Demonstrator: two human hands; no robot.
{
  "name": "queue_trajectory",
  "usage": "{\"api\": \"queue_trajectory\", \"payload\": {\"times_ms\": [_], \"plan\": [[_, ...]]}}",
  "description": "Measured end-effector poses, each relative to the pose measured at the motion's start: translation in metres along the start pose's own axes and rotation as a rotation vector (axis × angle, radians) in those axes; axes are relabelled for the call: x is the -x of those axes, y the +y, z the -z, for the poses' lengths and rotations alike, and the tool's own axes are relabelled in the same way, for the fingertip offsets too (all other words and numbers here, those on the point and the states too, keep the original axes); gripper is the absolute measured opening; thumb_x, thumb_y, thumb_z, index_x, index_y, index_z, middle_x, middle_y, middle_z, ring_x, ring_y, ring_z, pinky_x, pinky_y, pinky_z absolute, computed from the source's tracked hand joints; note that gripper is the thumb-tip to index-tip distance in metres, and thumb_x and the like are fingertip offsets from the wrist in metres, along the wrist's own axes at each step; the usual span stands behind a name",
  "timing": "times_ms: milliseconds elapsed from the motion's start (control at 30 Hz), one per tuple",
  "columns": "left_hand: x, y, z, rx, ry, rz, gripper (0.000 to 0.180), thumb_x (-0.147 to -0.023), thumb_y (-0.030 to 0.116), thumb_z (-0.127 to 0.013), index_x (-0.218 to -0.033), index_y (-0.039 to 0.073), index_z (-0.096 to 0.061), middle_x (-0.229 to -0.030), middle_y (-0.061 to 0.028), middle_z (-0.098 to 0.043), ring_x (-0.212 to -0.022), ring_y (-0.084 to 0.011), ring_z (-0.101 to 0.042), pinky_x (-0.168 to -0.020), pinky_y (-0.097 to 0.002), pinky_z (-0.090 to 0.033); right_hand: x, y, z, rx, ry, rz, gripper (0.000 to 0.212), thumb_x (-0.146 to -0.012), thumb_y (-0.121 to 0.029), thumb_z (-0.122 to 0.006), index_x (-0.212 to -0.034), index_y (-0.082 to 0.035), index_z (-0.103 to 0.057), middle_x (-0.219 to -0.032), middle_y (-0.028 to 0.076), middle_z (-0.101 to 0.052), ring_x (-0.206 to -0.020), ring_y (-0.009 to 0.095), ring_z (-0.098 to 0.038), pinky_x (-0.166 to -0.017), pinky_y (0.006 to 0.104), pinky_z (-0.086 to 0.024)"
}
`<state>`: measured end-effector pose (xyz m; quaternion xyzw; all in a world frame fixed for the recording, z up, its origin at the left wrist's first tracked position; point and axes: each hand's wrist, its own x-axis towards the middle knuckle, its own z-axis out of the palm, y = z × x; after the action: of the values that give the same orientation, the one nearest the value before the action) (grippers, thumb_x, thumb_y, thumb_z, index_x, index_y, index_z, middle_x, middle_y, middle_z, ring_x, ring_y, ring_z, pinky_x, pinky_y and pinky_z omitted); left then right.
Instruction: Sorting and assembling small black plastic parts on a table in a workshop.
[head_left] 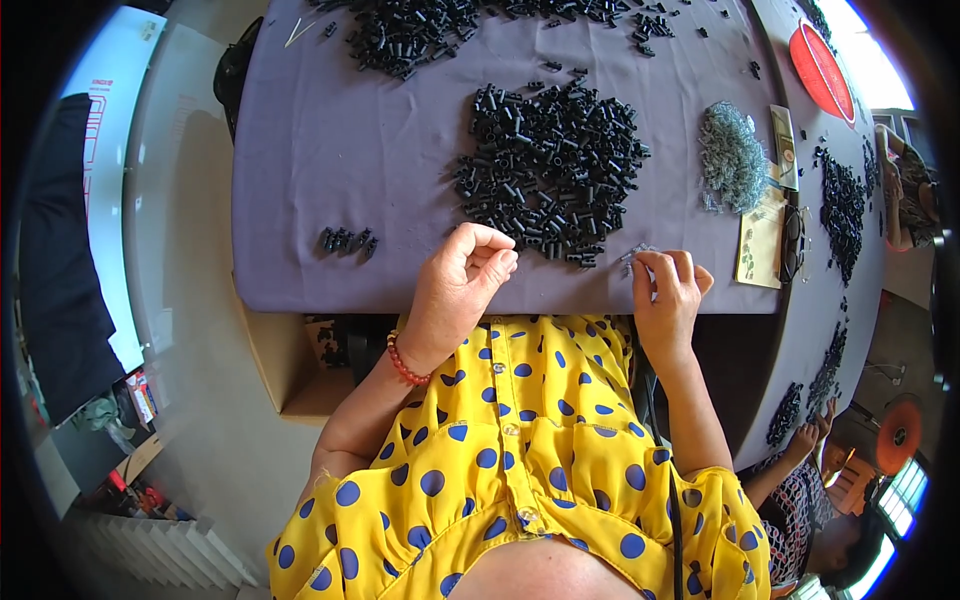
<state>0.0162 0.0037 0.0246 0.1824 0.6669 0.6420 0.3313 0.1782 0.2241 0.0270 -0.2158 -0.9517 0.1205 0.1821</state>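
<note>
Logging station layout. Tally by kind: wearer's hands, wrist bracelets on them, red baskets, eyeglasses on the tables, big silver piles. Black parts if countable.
Hands: 2 (left hand, right hand)
Red bead bracelet: 1
Red basket: 1
Eyeglasses: 1
Silver pile: 1
Total: 6
Black parts: overlapping, not countable, excluded.

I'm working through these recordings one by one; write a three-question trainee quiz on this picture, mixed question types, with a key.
1. True or false: the right hand is beside a few loose grey pieces.
2. Choose: the hand nearest the small cluster of black parts at the left of the table is A) right, B) left.
3. Fill in: the large grey heap lies to the ____ of the central black pile.

Key: 1. True. 2. B, the left hand. 3. Right.
</note>
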Motion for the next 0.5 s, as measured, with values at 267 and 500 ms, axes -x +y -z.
{"api": "queue_trajectory", "payload": {"times_ms": [267, 500], "plan": [[-0.001, 0.000, 0.000, -0.027, -0.001, 0.004, 0.010, -0.103, 0.008, -0.063, -0.109, 0.000, -0.060, -0.098, -0.0053, -0.069, -0.090, -0.0099, -0.069, -0.084, -0.0254, -0.059, 0.010, 0.010, 0.005, 0.035, -0.052, 0.177, 0.019, -0.087, -0.010, -0.076, -0.105, -0.013, -0.072, -0.091, 0.002, -0.063, -0.085, 0.017, -0.062, -0.089, 0.0392, -0.032], [-0.001, -0.002, 0.000, -0.056, 0.003, 0.002, 0.010, -0.103, 0.008, -0.062, -0.109, 0.000, -0.060, -0.097, -0.0051, -0.069, -0.090, -0.0098, -0.069, -0.084, -0.0254, -0.059, 0.007, 0.013, 0.001, 0.006, -0.071, 0.128, 0.017, -0.087, -0.011, -0.076, -0.103, -0.012, -0.069, -0.093, 0.002, -0.064, -0.087, 0.019, -0.062, -0.090, 0.0399, -0.032]]}}
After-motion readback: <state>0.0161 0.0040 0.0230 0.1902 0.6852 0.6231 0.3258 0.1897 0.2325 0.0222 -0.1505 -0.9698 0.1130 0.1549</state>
